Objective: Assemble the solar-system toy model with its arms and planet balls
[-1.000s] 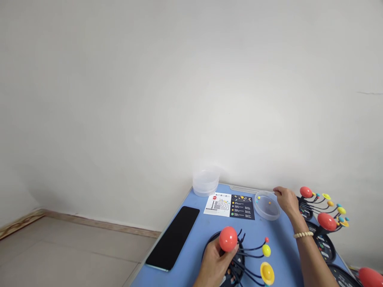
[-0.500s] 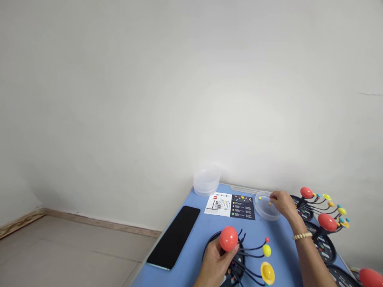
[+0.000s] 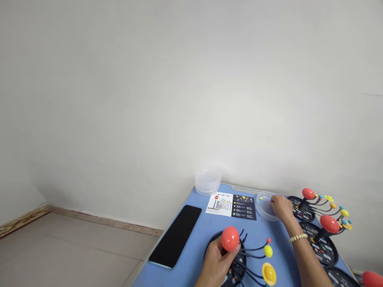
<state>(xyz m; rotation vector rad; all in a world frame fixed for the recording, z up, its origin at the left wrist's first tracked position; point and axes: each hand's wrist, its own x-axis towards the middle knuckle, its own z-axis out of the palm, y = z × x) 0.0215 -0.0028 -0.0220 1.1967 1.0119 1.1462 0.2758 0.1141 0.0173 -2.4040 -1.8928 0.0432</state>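
My left hand (image 3: 216, 261) is closed around the post of a solar system model (image 3: 243, 261), just below its large red ball (image 3: 230, 238). Black curved arms fan out to the right from this post, some tipped with a small red ball, a yellow ball (image 3: 268, 251) and a ringed yellow planet (image 3: 269, 273); a few upper arms end bare. At the far side, my right hand (image 3: 281, 207) reaches over the rim of a shallow clear dish (image 3: 265, 217), fingers bent together and pointing in. Its fingertips are hidden. Small yellow and blue beads (image 3: 261, 198) lie in the dish.
Similar models (image 3: 329, 224) with red balls line the table's right side. A printed instruction sheet (image 3: 220, 204) lies behind the held model, with clear stacked tubs (image 3: 207, 185) at the back corner. A black smartphone (image 3: 176, 237) rests along the left edge, near the wall.
My right hand has dipped slightly into the dish, and the small orange bead by its fingertips no longer shows. The left hand keeps its hold. The view has shifted a little.
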